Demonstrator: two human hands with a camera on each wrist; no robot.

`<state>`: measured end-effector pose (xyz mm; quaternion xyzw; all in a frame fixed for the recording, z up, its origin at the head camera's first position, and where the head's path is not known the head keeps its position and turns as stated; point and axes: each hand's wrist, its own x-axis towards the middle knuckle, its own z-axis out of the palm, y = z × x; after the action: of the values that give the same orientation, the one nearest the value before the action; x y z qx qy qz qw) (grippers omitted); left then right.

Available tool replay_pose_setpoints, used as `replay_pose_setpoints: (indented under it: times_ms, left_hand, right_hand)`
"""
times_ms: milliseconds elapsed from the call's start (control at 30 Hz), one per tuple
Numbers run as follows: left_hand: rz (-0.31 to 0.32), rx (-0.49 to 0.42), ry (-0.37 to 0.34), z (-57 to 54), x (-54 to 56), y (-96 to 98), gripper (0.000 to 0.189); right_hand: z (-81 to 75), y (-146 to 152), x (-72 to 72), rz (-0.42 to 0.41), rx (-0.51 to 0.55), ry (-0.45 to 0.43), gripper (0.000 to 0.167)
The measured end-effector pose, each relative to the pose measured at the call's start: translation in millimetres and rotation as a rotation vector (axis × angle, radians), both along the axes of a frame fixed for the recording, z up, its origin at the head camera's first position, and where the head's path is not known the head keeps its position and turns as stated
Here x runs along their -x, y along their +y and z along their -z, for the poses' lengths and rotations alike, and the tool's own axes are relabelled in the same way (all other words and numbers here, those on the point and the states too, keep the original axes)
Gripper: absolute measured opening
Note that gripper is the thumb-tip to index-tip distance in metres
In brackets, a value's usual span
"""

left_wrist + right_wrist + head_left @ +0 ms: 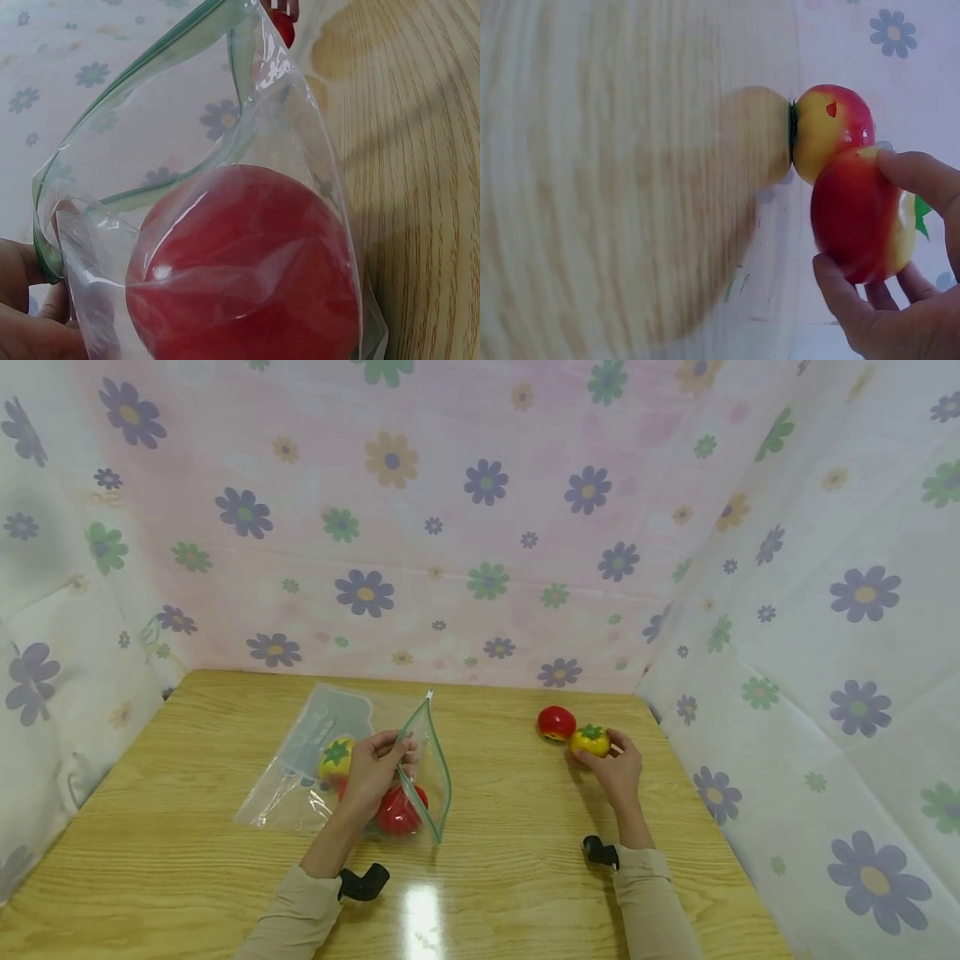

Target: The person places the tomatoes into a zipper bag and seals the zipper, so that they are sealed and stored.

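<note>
My left hand (375, 768) pinches the near side of a clear zip bag (281, 802) at its green-edged mouth, which gapes toward the right. Inside the bag show a red round fruit (400, 810) and a yellow one with a green leafy top (335, 760). The red fruit (244, 262) fills much of the left wrist view behind the plastic. On the right, my right hand (618, 772) grips a red-and-yellow fruit with a green leafy top (590, 741) between thumb and fingers. Its red underside (855, 217) faces the right wrist camera. Another red-and-yellow fruit (557, 723) rests right beside it, leaf side down.
Both arms reach over a wooden table (510, 877) with a glossy top. A flower-printed curtain (450, 543) hangs along its back edge and both sides. Black wrist mounts (365, 883) sit at both cuffs.
</note>
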<state>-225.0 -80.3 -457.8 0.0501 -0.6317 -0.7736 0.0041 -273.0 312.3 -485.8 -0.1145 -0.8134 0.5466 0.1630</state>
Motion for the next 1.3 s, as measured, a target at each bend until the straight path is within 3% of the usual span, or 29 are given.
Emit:
replay_pose_setpoints:
  times_ms: [100, 333, 667, 900, 1300]
  left_hand:
    - [-0.003, 0.001, 0.002, 0.3, 0.1, 0.3, 0.024]
    - [0.003, 0.002, 0.007, 0.6, 0.5, -0.7, 0.025]
    - [-0.002, 0.003, 0.008, -0.8, -0.4, -0.2, 0.024]
    - [0.006, -0.019, 0.017, -0.1, -0.3, 0.1, 0.024]
    - [0.018, -0.048, 0.022, -0.5, -0.5, -0.3, 0.025]
  right_hand:
    - [1.7, 0.4, 0.3, -0.005, 0.064, 0.057, 0.07]
    - [-25.8, -12.3, -16.3, -0.051, 0.166, 0.164, 0.069]
    - [-2.3, -8.2, -5.2, -0.186, 0.173, 0.217, 0.066]
    - [-2.0, -17.7, -10.4, -0.321, 0.155, 0.243, 0.065]
    - [-4.4, -38.3, -17.5, -0.475, 0.125, 0.245, 0.064]
